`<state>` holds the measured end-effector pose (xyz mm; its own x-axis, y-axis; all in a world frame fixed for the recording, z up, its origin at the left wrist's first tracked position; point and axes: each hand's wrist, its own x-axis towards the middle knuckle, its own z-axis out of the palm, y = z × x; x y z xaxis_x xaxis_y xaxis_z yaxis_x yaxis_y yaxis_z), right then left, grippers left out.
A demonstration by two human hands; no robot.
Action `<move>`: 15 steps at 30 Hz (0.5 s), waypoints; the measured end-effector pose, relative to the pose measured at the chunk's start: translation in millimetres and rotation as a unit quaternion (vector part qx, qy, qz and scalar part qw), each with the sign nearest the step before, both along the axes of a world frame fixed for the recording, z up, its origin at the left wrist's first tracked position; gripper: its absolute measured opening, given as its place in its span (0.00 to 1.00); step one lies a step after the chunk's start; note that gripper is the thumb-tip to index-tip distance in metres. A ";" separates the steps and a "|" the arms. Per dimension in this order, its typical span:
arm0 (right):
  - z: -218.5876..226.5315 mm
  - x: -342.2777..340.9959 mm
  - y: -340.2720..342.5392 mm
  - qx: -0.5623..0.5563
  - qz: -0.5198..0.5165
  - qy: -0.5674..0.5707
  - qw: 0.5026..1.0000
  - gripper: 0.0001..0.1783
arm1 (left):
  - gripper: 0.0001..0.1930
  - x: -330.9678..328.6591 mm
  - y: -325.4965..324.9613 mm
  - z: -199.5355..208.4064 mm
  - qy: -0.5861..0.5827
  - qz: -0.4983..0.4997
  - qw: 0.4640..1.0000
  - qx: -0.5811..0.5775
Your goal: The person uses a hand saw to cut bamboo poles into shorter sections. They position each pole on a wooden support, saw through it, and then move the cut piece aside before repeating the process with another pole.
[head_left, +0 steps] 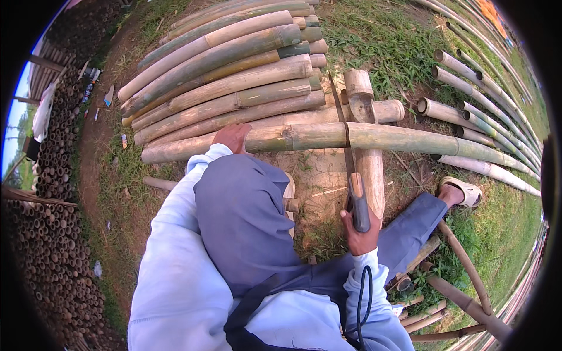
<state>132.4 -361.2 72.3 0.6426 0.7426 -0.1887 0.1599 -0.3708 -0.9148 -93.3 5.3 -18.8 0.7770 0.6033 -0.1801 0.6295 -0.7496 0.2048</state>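
Observation:
A long bamboo pole [398, 138] lies crosswise in front of me, over an upright-notched bamboo support [369, 169]. My left hand [233, 138] is closed over the pole left of the middle, beside my raised knee. In my right hand [359, 233] is a hand saw [353, 158], its dark grip with a wooden part held in closed fingers. The blade crosses the pole near the support, its tip pointing away from me. How deep the blade sits in the pole I cannot tell.
Cut bamboo lengths [234, 76] lie stacked at the far left. More long poles [497, 88] spread out on the right. A pile of bamboo ends [52, 245] fills the left side. My sandalled foot [465, 192] rests at the right, near slanted poles [468, 304].

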 end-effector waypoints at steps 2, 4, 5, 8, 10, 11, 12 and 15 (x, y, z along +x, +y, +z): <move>-28.8 19.4 22.8 0.002 0.028 0.031 0.999 0.13 | 0.45 11.7 0.6 3.9 0.007 -0.002 1.000 -0.019; -28.9 22.9 28.7 0.048 0.021 0.002 0.999 0.13 | 0.53 25.0 -8.3 14.5 0.037 -0.013 0.999 0.003; -32.5 21.0 28.8 0.055 0.009 0.014 0.998 0.13 | 0.56 32.1 -15.2 22.1 0.042 -0.038 0.998 0.032; -36.6 20.0 24.5 0.026 -0.005 -0.013 1.000 0.14 | 0.61 91.9 -41.7 36.4 -0.062 -0.086 0.994 0.030; -38.8 14.0 24.6 0.053 -0.017 -0.024 0.998 0.15 | 0.60 111.2 -46.8 34.9 -0.084 -0.121 0.988 0.043; -38.7 13.3 24.4 0.067 -0.024 -0.031 0.997 0.15 | 0.60 121.8 -47.8 33.5 -0.097 -0.140 0.984 0.049; -36.8 16.5 24.7 0.028 -0.010 -0.024 0.999 0.15 | 0.59 134.3 -47.5 32.5 -0.113 -0.162 0.978 0.066; -31.6 16.3 28.9 0.043 -0.002 -0.008 0.999 0.16 | 0.59 188.8 -64.7 49.3 -0.005 -0.138 0.990 0.018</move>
